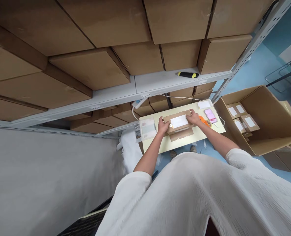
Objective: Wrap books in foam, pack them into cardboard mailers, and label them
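Clearly, both hands are busy with one thing from where I stand: a small brown cardboard box (175,115) over the middle of a pale yellow rectangular tabletop (165,147). The left hand (163,126) is closed around its left end, thumb toward the near edge, and the right hand (193,117) grips the opposite end in much the same way. Holding it from both ends probably keeps it steady, and it leaves the plain white rectangular label (179,121) on its upper face mostly uncovered. A brown cardboard strip (181,134) shows along the near side; whether it is a flap or a separate piece I can't tell.

Just beside the right hand lies a bright orange object (203,121), perhaps a tape dispenser, seemingly put there to be within reach. Paper-like white sheets (204,104) lie at the far right corner, and a pale, see-through flat item (148,128) sits at the left end, leaving the middle for the box. A large open brown carton (273,111) stands right by the table, handy to the right arm, with small labelled boxes (249,121) inside. The yellow-and-black knife-like tool (188,75) rests up on the grey metal shelf (157,82), presumably to keep it off the table.
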`<action>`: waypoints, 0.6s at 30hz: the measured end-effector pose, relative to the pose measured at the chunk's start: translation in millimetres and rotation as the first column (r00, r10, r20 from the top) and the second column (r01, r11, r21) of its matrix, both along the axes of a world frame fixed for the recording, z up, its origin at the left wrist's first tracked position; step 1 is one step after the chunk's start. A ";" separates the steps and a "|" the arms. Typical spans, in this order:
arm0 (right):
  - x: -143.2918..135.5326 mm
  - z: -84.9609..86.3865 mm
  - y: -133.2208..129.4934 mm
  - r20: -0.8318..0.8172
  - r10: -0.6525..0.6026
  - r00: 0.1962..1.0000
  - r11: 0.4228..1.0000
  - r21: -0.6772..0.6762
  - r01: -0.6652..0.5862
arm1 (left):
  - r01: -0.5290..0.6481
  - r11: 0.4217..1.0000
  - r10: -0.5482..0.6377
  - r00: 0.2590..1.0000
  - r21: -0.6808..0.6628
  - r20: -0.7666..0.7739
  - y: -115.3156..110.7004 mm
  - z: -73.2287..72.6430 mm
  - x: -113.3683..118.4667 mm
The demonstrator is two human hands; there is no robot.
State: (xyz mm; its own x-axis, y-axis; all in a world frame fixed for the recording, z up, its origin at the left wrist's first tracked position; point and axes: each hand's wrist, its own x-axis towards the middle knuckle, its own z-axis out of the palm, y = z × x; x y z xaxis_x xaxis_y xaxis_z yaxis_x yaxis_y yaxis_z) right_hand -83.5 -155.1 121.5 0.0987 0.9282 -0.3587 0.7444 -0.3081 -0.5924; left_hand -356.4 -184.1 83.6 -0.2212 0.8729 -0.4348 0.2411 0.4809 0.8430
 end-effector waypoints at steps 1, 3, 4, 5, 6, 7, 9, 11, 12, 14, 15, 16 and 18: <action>1.5 0.6 0.6 -0.018 -0.008 1.000 1.000 0.029 0.008 | -0.013 1.000 0.013 1.000 0.016 -0.004 0.5 2.8 -0.5; 3.8 4.0 3.3 -0.075 -0.010 0.997 0.994 0.107 0.018 | -0.034 0.997 0.036 0.999 0.064 -0.021 4.4 9.6 -2.3; 4.6 6.8 4.9 -0.108 -0.007 0.994 0.989 0.145 0.023 | -0.041 0.995 0.043 0.999 0.095 -0.029 7.4 13.4 -3.5; 5.0 10.2 6.4 -0.139 -0.003 0.990 0.984 0.177 0.027 | -0.044 0.991 0.049 0.998 0.128 -0.034 10.7 17.5 -4.8; 5.3 14.1 7.6 -0.164 0.002 0.986 0.978 0.205 0.032 | -0.046 0.986 0.053 0.998 0.162 -0.039 13.9 21.4 -5.9; 5.2 18.0 8.0 -0.184 0.007 0.983 0.972 0.232 0.036 | -0.046 0.980 0.056 0.997 0.195 -0.045 16.5 25.2 -6.8; 4.9 24.5 6.3 -0.212 0.017 0.977 0.958 0.282 0.045 | -0.039 0.967 0.058 0.996 0.253 -0.070 18.4 30.9 -7.2; 4.8 27.2 0.8 -0.222 0.011 0.975 0.948 0.313 0.060 | -0.034 0.956 0.063 0.994 0.291 -0.094 14.7 33.0 -6.1; 5.2 26.8 -3.1 -0.223 0.003 0.975 0.946 0.317 0.069 | -0.037 0.953 0.070 0.993 0.300 -0.099 10.7 32.5 -5.2; 7.2 22.4 -11.9 -0.225 -0.016 0.974 0.949 0.303 0.085 | -0.055 0.956 0.087 0.992 0.289 -0.096 -0.4 28.5 -3.1; 8.9 18.7 -16.4 -0.222 -0.024 0.975 0.954 0.287 0.089 | -0.064 0.961 0.094 0.991 0.270 -0.099 -7.1 25.1 -2.2; 10.9 14.3 -20.6 -0.214 -0.031 0.976 0.959 0.269 0.089 | -0.068 0.967 0.097 0.990 0.246 -0.107 -14.2 21.1 -1.4; 15.5 4.2 -28.0 -0.171 -0.037 0.985 0.972 0.224 0.075 | -0.056 0.978 0.085 0.986 0.199 -0.142 -28.4 11.4 0.3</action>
